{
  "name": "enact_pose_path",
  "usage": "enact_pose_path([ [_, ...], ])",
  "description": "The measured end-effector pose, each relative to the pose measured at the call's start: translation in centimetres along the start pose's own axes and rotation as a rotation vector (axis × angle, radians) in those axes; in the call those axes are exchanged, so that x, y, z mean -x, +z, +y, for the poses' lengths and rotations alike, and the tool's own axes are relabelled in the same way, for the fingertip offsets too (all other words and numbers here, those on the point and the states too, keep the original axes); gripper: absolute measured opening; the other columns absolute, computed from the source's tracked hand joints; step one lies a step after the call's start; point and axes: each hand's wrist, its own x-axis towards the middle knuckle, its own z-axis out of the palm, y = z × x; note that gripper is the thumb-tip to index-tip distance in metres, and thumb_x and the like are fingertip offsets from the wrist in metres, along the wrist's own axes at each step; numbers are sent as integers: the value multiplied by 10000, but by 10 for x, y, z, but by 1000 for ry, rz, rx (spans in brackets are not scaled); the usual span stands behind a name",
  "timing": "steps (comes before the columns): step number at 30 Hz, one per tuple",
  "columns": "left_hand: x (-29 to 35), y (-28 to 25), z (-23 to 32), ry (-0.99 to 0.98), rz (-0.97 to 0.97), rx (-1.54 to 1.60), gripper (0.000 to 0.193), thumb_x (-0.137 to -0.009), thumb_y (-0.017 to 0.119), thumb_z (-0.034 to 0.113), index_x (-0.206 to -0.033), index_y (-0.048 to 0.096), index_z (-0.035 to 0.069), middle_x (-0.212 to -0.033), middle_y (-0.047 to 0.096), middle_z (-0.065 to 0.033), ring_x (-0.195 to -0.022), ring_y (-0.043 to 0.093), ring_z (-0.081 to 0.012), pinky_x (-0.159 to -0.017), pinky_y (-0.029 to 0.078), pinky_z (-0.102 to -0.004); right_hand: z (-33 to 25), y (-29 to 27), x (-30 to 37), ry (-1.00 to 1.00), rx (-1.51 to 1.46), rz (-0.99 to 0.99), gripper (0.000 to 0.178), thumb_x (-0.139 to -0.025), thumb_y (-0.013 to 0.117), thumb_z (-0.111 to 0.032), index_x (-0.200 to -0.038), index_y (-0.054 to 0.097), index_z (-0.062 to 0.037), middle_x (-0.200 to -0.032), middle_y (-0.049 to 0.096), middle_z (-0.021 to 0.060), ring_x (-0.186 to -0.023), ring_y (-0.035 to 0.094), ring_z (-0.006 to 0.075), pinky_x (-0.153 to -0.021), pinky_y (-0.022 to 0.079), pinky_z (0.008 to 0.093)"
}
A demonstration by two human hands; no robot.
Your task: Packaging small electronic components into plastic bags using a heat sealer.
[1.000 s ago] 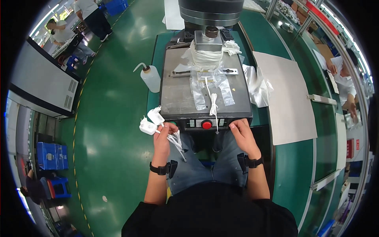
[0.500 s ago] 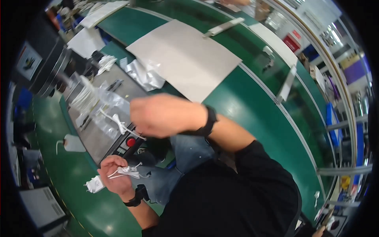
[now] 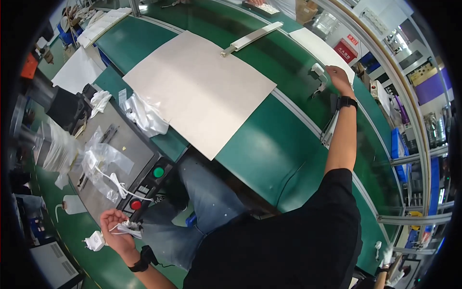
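In my left hand (image 3: 118,236) at the lower left lies the white bundled cable (image 3: 130,229) of a charger, under curled fingers. The white charger plug (image 3: 95,241) sticks out on the hand's outer side. My right hand (image 3: 340,80) is stretched far out over the green conveyor belt at the right. Just left of its fingers sits another white charger with its cable (image 3: 317,79). The right fingers are mostly hidden, and whether they touch that charger I cannot tell. A third white charger cable (image 3: 115,182) lies on plastic bags on the grey machine table.
The machine table (image 3: 103,192) has a green button (image 3: 158,172) and a red button (image 3: 135,205). A large pale sheet (image 3: 202,86) covers part of the green bench. Metal guide bars (image 3: 255,37) cross the belt. Another person's hand (image 3: 256,2) is at the far edge.
My right hand has swung from in front of my body out to the belt at the right. The left hand still holds the charger. The view has shifted.
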Motion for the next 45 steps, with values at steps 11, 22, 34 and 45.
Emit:
enact_pose_path([
  [11, 2, 46, 5, 21, 230, 7, 287, -1041, 515, 246, -1084, 641, -9, -1120, 684, -147, -1017, 667, -281, -941, 525, -416, 170, 144, -85, -377, 1074, -200, 279, -1017, 479, -210, -1102, 704, -69, -1001, 735, 152, -895, 735, 309, -750, 574, 485],
  [22, -83, 34, 20, -139, 331, 134, 346, -1030, 534, 232, -1279, 580, -4, -1215, 635, -129, -1116, 621, -229, -921, 563, -409, 18, 98, -61, 61, -915, -350, 321, -1051, 604, -316, -1168, 642, -20, -920, 673, 51, -613, 423, 65, -540, 321, 231],
  [34, -106, -14, 3, -336, -65, 458, 326, -1054, 517, 247, -1227, 598, -16, -852, 663, -55, -803, 655, -219, -732, 565, -353, -405, 69, 221, -482, -794, -1063, 168, -982, 633, -173, -1007, 642, -8, -631, 539, -30, -532, 470, 45, -457, 316, 205],
  [45, 77, -6, 3, 125, -276, 679, 319, -1076, 488, 321, -1013, 623, 39, -647, 462, -11, -624, 478, -157, -665, 395, -327, -600, 265, 299, -757, -714, -937, 254, -1041, 565, -201, -1141, 656, 14, -747, 673, 92, -620, 646, 220, -604, 513, 364],
])
